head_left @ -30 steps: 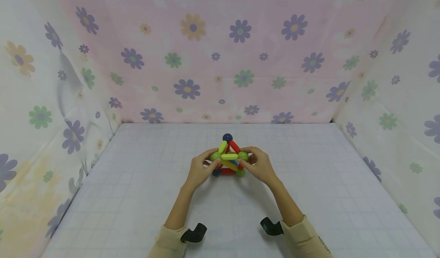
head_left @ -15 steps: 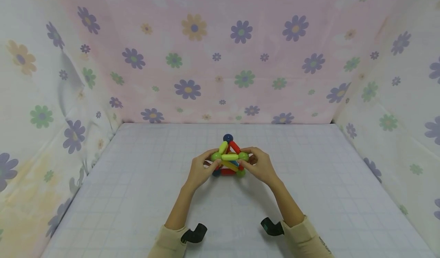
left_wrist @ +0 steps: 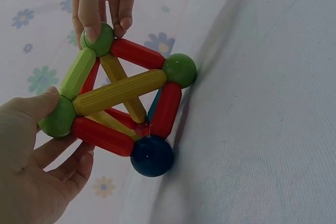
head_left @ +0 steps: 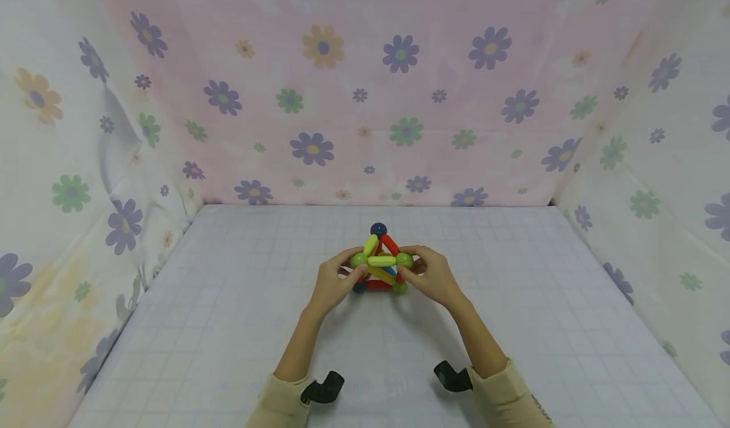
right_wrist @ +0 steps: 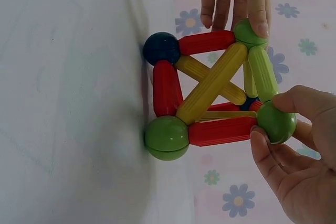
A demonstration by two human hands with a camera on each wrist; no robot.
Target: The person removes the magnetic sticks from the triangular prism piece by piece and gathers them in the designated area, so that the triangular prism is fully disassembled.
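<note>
A frame of magnetic sticks and balls (head_left: 381, 261) stands at mid-table between both hands. My left hand (head_left: 332, 281) pinches its upper left green ball (left_wrist: 58, 118) between thumb and fingers. On the other side, my right hand (head_left: 431, 276) holds the upper right green ball (right_wrist: 276, 123) the same way. A light green stick (right_wrist: 263, 73) joins these two balls. Below them, red sticks (left_wrist: 103, 136) lead down to a dark blue ball (left_wrist: 151, 156) and a green ball (left_wrist: 179, 70). One yellow stick (left_wrist: 121, 92) crosses the front face diagonally. Another dark blue ball (head_left: 378, 229) tops the frame.
The table (head_left: 228, 326) has a white cloth with a faint grid. Flowered fabric (head_left: 353, 111) hangs behind it and along both sides. Black curved pieces (head_left: 322, 387) stick out at both sleeve cuffs.
</note>
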